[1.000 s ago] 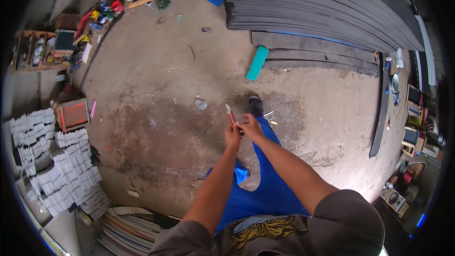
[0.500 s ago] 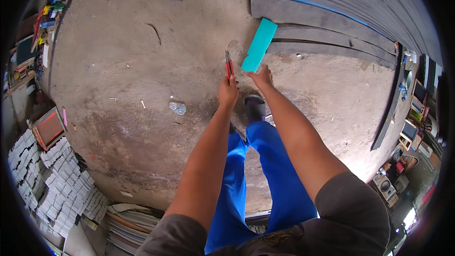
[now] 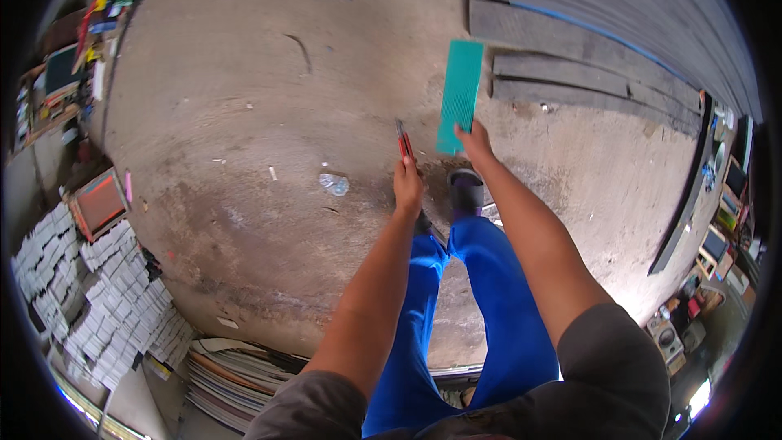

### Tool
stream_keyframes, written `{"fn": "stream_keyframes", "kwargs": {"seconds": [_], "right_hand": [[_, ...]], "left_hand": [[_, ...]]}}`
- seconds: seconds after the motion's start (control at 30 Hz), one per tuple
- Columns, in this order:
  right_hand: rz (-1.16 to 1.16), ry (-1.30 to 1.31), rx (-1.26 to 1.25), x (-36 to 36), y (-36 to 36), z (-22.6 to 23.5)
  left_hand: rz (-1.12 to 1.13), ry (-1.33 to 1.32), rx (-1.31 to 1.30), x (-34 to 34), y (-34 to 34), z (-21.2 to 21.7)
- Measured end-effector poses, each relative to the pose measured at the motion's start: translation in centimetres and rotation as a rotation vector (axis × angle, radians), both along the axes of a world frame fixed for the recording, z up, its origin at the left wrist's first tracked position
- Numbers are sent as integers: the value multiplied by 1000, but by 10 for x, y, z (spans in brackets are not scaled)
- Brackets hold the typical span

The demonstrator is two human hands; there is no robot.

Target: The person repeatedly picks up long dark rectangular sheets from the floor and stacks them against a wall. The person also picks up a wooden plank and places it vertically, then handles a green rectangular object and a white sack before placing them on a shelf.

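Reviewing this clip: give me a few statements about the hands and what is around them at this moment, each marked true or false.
1. The left hand holds a slim red tool. True.
2. The right hand reaches the near end of a green rectangular sheet on the concrete floor. True.
3. The green sheet lies on top of the dark stacked boards. False: it lies on the bare floor beside the boards.
4. The person wears red trousers. False: the trousers are blue.
5. Stacks of white packets sit to the person's left. True.
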State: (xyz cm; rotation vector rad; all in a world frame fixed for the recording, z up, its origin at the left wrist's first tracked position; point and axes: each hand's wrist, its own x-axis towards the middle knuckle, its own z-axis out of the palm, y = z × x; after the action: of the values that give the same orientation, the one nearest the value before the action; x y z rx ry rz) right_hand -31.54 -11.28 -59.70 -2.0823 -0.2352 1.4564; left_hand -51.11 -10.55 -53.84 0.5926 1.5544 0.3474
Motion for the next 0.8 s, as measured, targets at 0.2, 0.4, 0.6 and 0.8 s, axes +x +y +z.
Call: {"fn": "stream_keyframes", "kwargs": {"seconds": [0.2,0.4,0.6,0.8], "right_hand": [[434,240,302,-63,-55,178],[470,589,153,-102,-18,388],[632,663,294,-166,45,561],[818,621,366,-252,65,623]], "left_hand": [[256,-214,-40,-25,0,165],[272,-186,109,-64,-16,328],[357,-31,188,-111,-15,507],[559,-91,298,-186,-18,568]]}}
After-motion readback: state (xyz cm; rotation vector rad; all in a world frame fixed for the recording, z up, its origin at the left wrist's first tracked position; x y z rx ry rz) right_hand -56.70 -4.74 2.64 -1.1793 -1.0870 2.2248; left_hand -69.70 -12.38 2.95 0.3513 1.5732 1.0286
